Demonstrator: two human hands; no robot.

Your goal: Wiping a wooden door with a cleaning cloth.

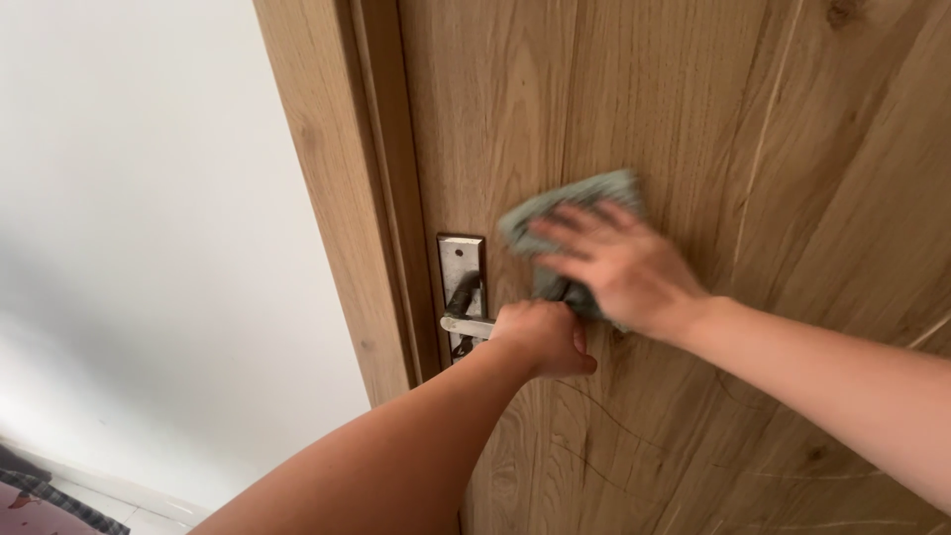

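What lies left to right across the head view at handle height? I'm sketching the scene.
White wall → wooden door frame → metal handle plate → left hand on the handle → right hand pressing a grey-green cloth → wooden door.

Plain white wall (149, 248) beside a light wooden door frame (337, 198); pale floor (129, 510) at the bottom left corner

2 hands (540, 337), 1 cloth (570, 203), 1 door (753, 119), 1 handle (466, 323) w/ 1 plate (462, 260)
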